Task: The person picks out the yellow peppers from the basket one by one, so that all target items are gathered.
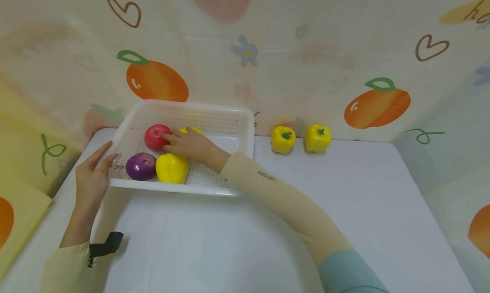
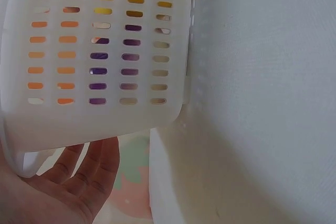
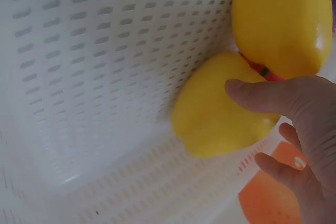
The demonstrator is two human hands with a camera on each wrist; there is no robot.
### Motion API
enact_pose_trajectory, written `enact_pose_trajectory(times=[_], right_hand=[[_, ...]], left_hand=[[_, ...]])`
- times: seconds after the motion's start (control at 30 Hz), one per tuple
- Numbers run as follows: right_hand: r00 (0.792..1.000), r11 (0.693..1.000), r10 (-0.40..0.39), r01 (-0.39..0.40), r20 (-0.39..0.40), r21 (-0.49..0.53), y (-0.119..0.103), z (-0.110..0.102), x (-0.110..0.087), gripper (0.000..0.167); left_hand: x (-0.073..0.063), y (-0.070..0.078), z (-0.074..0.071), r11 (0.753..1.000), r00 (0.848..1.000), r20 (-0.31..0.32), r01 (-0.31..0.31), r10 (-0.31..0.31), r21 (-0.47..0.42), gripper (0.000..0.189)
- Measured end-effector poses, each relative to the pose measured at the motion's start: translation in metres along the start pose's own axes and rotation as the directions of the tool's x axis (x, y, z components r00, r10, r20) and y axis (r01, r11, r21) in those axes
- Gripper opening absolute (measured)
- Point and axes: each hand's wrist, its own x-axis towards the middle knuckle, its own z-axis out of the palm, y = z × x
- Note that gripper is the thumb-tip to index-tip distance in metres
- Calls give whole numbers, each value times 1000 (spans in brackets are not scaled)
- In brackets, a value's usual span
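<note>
A white perforated plastic basket (image 1: 214, 190) stands on the table at left. My left hand (image 1: 92, 176) grips its left rim; in the left wrist view the fingers (image 2: 102, 169) reach behind that end. Inside, my right hand (image 1: 194, 146) is over a yellow bell pepper (image 3: 218, 111), partly hidden in the head view. The thumb touches the pepper, and the other visible fingers are spread and loosely bent. Beside that hand lie a red round fruit (image 1: 156, 137), a glossy purple round piece (image 1: 141, 166) and another yellow bell pepper (image 1: 172, 169) at the front.
Two yellow bell peppers with green stems, one (image 1: 283, 139) nearer the basket and one (image 1: 317, 138) farther right, stand at the back of the white table (image 1: 344, 208). Behind it hangs a fruit-printed cloth (image 1: 291, 72). A black strap piece (image 1: 107, 245) projects from the left wrist.
</note>
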Motion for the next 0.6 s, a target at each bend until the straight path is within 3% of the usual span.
enact_pose_trajectory(times=[0.3,0.6], right_hand=[[1000,999,-12,13,12,-49,-5,0,9,51],[999,998,43,-43,1,-45,7,0,8,41]], left_hand=[[0,0,0,1000,1000,-4,21,-21,-18,42],[-1,-1,-2,1000,1000,0,-6,6,-24,42]])
